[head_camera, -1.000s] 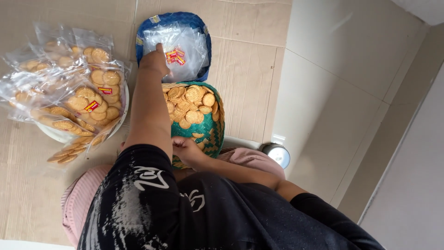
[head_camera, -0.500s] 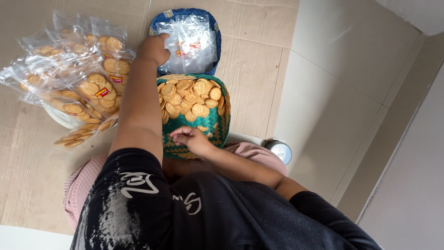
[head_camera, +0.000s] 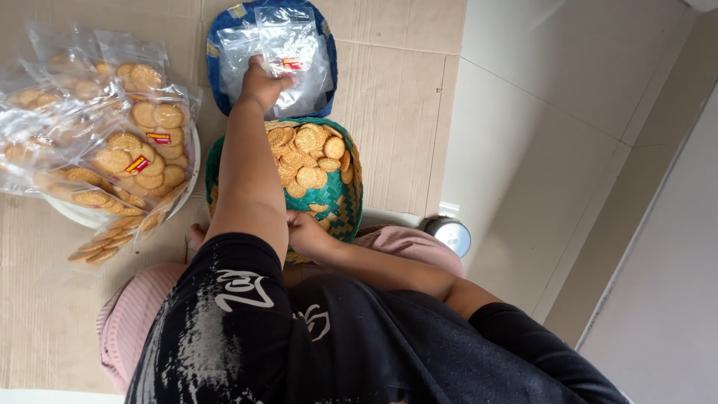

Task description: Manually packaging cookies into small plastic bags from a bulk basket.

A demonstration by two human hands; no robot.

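I sit on a home floor, it seems: flattened cardboard (head_camera: 396,112) covers pale tiles (head_camera: 546,112), with a woven basket of biscuits (head_camera: 340,198) near me and filled bags (head_camera: 127,161) heaped left.

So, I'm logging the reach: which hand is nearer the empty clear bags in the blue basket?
Left. The left hand is on the clear bags in the blue basket; the right hand is back at the green basket's near rim.
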